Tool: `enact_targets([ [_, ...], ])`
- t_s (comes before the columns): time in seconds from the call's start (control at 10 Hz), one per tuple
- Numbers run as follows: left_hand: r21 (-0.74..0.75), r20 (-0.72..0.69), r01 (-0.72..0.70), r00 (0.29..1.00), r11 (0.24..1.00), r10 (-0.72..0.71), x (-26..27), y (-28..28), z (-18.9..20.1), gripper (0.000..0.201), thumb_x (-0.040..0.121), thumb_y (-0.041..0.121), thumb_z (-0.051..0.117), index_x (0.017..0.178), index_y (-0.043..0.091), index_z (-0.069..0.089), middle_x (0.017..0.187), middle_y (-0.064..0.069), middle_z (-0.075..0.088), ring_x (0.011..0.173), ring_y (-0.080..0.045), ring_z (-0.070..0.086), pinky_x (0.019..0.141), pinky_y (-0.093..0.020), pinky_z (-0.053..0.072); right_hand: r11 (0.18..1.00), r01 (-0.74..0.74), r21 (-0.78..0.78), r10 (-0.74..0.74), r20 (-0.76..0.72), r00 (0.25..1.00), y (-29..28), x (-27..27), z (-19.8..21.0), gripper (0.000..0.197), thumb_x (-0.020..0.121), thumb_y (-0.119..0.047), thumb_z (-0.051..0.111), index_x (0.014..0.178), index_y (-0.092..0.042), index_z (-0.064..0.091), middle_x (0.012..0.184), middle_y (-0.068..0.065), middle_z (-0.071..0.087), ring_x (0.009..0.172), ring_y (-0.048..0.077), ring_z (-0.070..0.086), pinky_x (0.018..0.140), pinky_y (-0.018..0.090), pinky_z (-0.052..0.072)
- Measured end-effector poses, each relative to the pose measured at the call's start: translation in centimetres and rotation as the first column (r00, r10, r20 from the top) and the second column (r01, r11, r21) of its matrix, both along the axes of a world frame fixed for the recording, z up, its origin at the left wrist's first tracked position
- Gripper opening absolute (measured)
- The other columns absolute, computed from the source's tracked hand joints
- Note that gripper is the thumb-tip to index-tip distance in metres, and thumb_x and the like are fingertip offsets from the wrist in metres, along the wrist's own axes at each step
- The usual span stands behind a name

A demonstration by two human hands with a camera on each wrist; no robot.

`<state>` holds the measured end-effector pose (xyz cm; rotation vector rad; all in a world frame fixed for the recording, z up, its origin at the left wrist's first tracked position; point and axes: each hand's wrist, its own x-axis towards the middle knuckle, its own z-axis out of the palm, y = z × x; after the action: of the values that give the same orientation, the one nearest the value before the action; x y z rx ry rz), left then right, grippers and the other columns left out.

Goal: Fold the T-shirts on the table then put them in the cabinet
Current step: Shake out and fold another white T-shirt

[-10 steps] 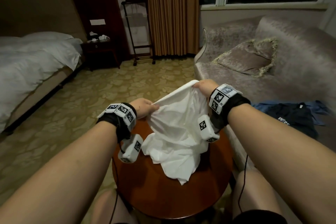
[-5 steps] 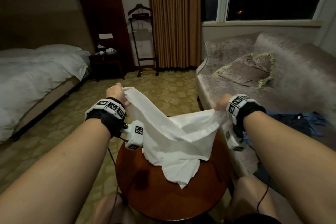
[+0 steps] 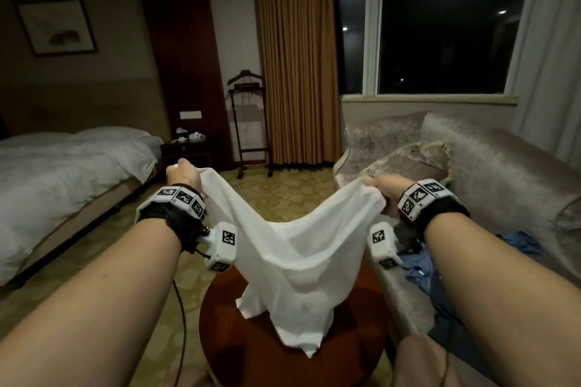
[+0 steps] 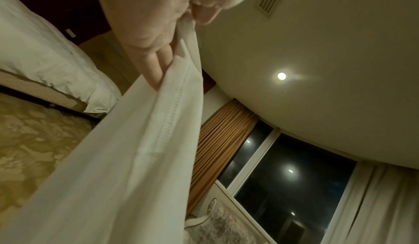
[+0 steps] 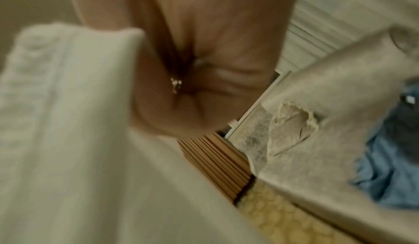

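Room: dim hotel bedroom, round wooden table (image 3: pixel 361 352) below our arms.
Shirt: white T-shirt (image 3: pixel 295 264) hung spread between our hands, tail touching the table.
Hands: our left hand (image 3: pixel 184 177) and right hand (image 3: pixel 388 190) each gripped an edge.
Progress: we judged folding barely begun; cabinet step remained.
Nearby: dark and blue clothes (image 3: pixel 440 264) on the sofa (image 3: pixel 503 173).

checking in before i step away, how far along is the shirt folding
Nothing looks finished yet. In hand: the left hand and right hand each grip an edge of the white T-shirt, spread above the round table, unfolded. Left: folding it, then the blue and dark clothes on the sofa, if included, then storing them. No cabinet is identifiable.
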<state>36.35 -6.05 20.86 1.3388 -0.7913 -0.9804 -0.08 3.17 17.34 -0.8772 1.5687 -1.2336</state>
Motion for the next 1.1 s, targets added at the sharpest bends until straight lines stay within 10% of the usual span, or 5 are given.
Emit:
enact_targets([
  [0.2, -0.114, 0.356, 0.03, 0.934, 0.993, 0.012, -0.8, 3.9, 5.6, 0.034, 0.099, 0.005, 0.036, 0.128, -0.009, 0.045, 0.135, -0.024, 0.045, 0.124, -0.039, 0.045, 0.102, -0.04, 0.034, 0.859, 0.348, -0.374, -0.122, 0.511, 0.851, 1.2, 1.4, 6.6, 0.015, 0.1, -0.011, 0.041, 0.092, -0.006, 0.053, 0.074, 0.015, 0.066, 0.067, 0.024, 0.064, 0.053, 0.034, 0.057],
  [0.4, -0.189, 0.537, 0.117, 0.844, 0.975, 0.003, -1.8, 4.0, 9.5, 0.037, 0.102, 0.01, 0.031, 0.134, -0.005, 0.044, 0.138, -0.024, 0.046, 0.121, -0.035, 0.048, 0.055, -0.001, 0.04, 0.799, 0.262, -0.541, -0.21, 0.158, 0.965, 0.8, 2.7, 11.0, 0.019, 0.094, -0.03, 0.041, 0.099, -0.019, 0.055, 0.121, 0.014, 0.053, 0.115, 0.036, 0.054, 0.101, 0.049, 0.045],
  [0.6, -0.219, 0.352, 0.118, 0.935, 0.969, -0.034, -2.0, 3.1, 10.4, 0.045, 0.095, 0.024, 0.045, 0.129, -0.004, 0.046, 0.135, -0.021, 0.047, 0.102, -0.026, 0.055, 0.092, -0.033, 0.044, 0.831, 0.276, -0.483, -0.357, -0.081, 0.931, -3.2, 2.0, 10.5, 0.046, 0.098, -0.029, 0.034, 0.128, 0.002, 0.048, 0.131, 0.024, 0.052, 0.12, 0.039, 0.052, 0.1, 0.049, 0.045],
  [0.8, -0.032, 0.348, 0.151, 0.928, 0.988, -0.131, -2.5, -1.5, 5.8, 0.03, 0.101, 0.021, 0.034, 0.112, 0.01, 0.059, 0.127, -0.016, 0.051, 0.087, -0.025, 0.053, 0.053, -0.018, 0.044, 0.922, 0.249, -0.296, -0.319, -0.219, 0.922, -8.2, 0.7, 5.1, 0.046, 0.1, -0.021, 0.027, 0.132, 0.005, 0.046, 0.133, 0.025, 0.05, 0.122, 0.038, 0.05, 0.103, 0.046, 0.043],
  [1.1, -0.072, 0.061, 0.204, 0.978, 0.976, -0.2, -7.1, -10.8, 3.5, 0.024, 0.087, 0.027, 0.045, 0.065, 0.018, 0.052, 0.069, -0.004, 0.046, 0.078, -0.023, 0.049, 0.079, -0.035, 0.04, 0.908, 0.243, -0.341, -0.27, -0.034, 0.962, -15.7, 3.2, 3.5, 0.029, 0.097, -0.035, 0.038, 0.11, -0.017, 0.057, 0.103, 0.006, 0.052, 0.102, 0.024, 0.05, 0.099, 0.043, 0.04],
])
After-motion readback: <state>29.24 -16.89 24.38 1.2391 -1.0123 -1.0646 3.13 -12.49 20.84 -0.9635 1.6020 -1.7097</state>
